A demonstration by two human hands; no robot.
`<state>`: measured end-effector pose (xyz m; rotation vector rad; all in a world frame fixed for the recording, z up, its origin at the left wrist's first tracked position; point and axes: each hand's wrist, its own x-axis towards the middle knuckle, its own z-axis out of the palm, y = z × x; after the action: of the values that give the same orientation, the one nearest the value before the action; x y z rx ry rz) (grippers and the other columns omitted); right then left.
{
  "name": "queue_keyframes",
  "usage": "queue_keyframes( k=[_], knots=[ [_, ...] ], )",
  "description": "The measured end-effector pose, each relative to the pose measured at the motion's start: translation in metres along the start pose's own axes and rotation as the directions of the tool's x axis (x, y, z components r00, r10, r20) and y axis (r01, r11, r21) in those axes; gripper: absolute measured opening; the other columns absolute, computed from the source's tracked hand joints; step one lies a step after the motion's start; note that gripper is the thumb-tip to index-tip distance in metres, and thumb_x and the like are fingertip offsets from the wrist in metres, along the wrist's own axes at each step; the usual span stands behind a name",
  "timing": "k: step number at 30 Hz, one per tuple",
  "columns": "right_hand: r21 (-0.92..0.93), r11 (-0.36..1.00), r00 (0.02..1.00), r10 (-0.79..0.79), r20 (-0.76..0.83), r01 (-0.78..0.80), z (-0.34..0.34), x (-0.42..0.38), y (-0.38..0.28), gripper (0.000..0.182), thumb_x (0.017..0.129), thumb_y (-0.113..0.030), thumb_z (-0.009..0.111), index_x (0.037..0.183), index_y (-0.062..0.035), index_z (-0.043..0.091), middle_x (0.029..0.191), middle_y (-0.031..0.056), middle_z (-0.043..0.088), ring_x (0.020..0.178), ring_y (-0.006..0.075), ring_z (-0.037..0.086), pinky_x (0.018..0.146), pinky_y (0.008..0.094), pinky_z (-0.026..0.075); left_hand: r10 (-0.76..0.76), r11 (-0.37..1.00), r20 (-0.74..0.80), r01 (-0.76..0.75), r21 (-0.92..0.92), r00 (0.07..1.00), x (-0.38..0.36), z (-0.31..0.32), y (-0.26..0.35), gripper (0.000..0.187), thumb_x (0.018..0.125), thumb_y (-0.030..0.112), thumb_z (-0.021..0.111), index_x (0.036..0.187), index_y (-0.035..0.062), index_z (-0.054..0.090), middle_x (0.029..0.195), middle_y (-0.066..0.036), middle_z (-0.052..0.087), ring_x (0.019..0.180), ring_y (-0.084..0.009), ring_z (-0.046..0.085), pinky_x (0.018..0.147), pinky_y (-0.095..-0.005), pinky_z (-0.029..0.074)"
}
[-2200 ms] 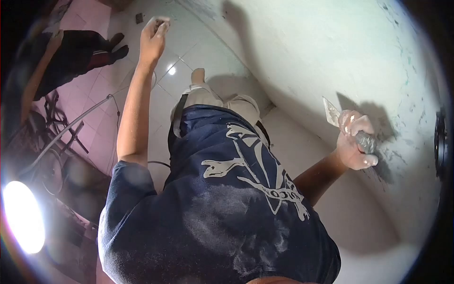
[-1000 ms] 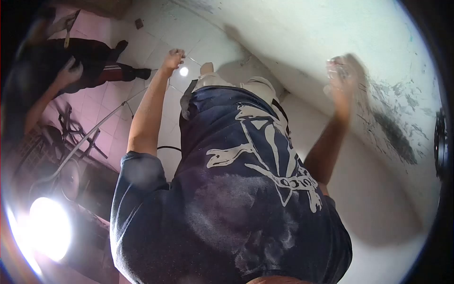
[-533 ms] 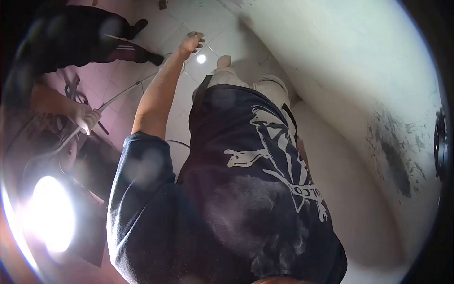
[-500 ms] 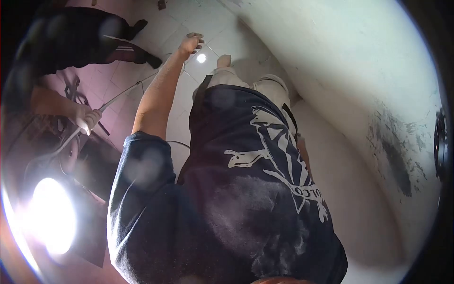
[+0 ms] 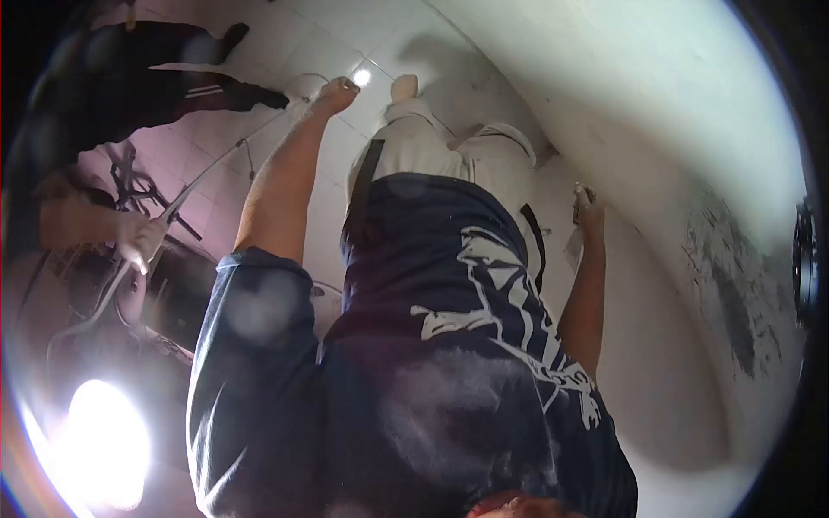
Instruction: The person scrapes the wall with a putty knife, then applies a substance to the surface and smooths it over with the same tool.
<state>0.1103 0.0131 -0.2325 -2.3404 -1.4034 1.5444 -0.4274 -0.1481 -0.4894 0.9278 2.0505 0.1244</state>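
Note:
My left hand [image 5: 338, 93] is held out low in front of me, beside a bright light spot on the floor. Its fingers are curled in, and nothing shows in them. On the other side, close to the wall, my right hand [image 5: 591, 207] is closed around a pale, flat-looking tool [image 5: 573, 246]. That tool hangs down along my forearm; its exact kind is too blurred to tell. Between the arms are my dark, dust-smeared T-shirt [image 5: 432, 371] and light trousers [image 5: 414, 151].
The pale wall [image 5: 622, 95] rises at the right, with a dark scuffed patch [image 5: 734, 311]. At left, another person's pale hand [image 5: 142, 240] grips a long pole [image 5: 194, 186]. A glaring lamp [image 5: 104, 445] stands lower left. Light tiles [image 5: 319, 52] cover the floor.
My right arm has come out from behind my body, bringing the tool into view. My left hand has turned and shifted slightly left. The other person's hand and pole are lower left.

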Motion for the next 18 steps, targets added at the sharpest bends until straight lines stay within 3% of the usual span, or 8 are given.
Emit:
queue_keyframes(
  k=[2,3,4,5,7,10,13,18],
  knots=[
    [-0.070,0.996,0.997,0.059,0.058,-0.055,-0.005,-0.008,0.027,0.022,0.090,-0.031,0.063,0.085,-0.0099,0.058,0.058,-0.0033,0.044,0.044,0.0076,0.041,0.040,0.0260,0.033,0.023,0.999,0.033,-0.024,0.029,0.999,0.016,0.024,-0.013,0.038,0.083,0.040,0.060,0.107,0.0113,0.067,0.115,-0.017,0.065,0.110,-0.0363,0.060,0.097,-0.0433,0.046],
    [-0.095,0.992,0.993,0.094,0.070,-0.087,-0.004,-0.011,0.041,0.022,0.090,-0.031,0.063,0.085,-0.0099,0.058,0.058,-0.0033,0.044,0.044,0.0076,0.041,0.040,0.0260,0.033,0.225,0.948,0.044,-0.229,0.220,0.973,0.036,0.047,-0.033,0.040,0.083,0.042,0.059,0.106,0.0104,0.068,0.113,-0.017,0.066,0.109,-0.0350,0.061,0.097,-0.0428,0.046],
    [-0.153,0.982,0.989,0.120,0.087,-0.106,-0.004,-0.012,0.055,0.021,0.091,-0.031,0.062,0.085,-0.0105,0.058,0.056,-0.0045,0.042,0.043,0.0066,0.038,0.040,0.0249,0.031,0.078,0.997,0.054,-0.079,0.021,0.996,0.002,0.010,0.019,0.041,0.083,0.043,0.060,0.104,0.0092,0.069,0.112,-0.016,0.067,0.109,-0.0337,0.061,0.096,-0.0423,0.046],
    [-0.211,0.970,0.985,0.143,0.102,-0.119,-0.007,-0.016,0.068,0.021,0.092,-0.031,0.060,0.085,-0.0111,0.058,0.054,-0.0057,0.039,0.041,0.0056,0.035,0.039,0.0238,0.029,0.031,0.999,0.020,-0.032,0.033,0.999,0.013,0.031,0.016,0.041,0.083,0.043,0.060,0.106,0.0093,0.068,0.113,-0.017,0.066,0.110,-0.0334,0.061,0.096,-0.0419,0.046],
    [-0.248,0.946,0.968,0.238,0.083,-0.211,-0.011,-0.029,0.087,0.023,0.091,-0.032,0.061,0.085,-0.0106,0.057,0.054,-0.0054,0.039,0.041,0.0062,0.035,0.039,0.0243,0.029,0.089,0.995,0.073,-0.085,-0.049,0.993,0.021,0.043,0.019,0.043,0.082,0.043,0.060,0.108,0.0092,0.067,0.114,-0.018,0.066,0.110,-0.0346,0.060,0.096,-0.0415,0.046],
    [-0.262,0.914,0.941,0.333,0.052,-0.309,-0.014,-0.039,0.087,0.026,0.090,-0.035,0.061,0.085,-0.0100,0.057,0.054,-0.0048,0.040,0.041,0.0068,0.036,0.038,0.0253,0.029,0.011,0.990,0.162,0.013,-0.141,0.987,0.023,0.054,0.030,0.046,0.082,0.042,0.061,0.111,0.0075,0.066,0.115,-0.018,0.065,0.111,-0.0359,0.059,0.097,-0.0406,0.046],
    [-0.243,0.919,0.938,0.338,0.073,-0.312,-0.012,-0.028,0.094,0.026,0.090,-0.036,0.061,0.084,-0.0107,0.056,0.054,-0.0049,0.040,0.042,0.0066,0.036,0.038,0.0258,0.029,0.030,0.996,0.146,-0.017,-0.086,0.989,0.001,0.041,0.044,0.045,0.082,0.042,0.061,0.112,0.0082,0.066,0.115,-0.018,0.065,0.112,-0.0340,0.060,0.097,-0.0404,0.046],
    [-0.028,0.975,0.975,0.221,0.033,-0.220,0.003,-0.005,0.061,0.023,0.091,-0.035,0.060,0.087,-0.0121,0.056,0.054,-0.0072,0.037,0.042,0.0052,0.033,0.038,0.0244,0.026,0.062,0.997,0.235,-0.069,0.024,0.970,-0.004,0.026,0.041,0.045,0.082,0.042,0.060,0.107,0.0067,0.068,0.113,-0.019,0.066,0.110,-0.0337,0.060,0.097,-0.0408,0.046]
  ],
)
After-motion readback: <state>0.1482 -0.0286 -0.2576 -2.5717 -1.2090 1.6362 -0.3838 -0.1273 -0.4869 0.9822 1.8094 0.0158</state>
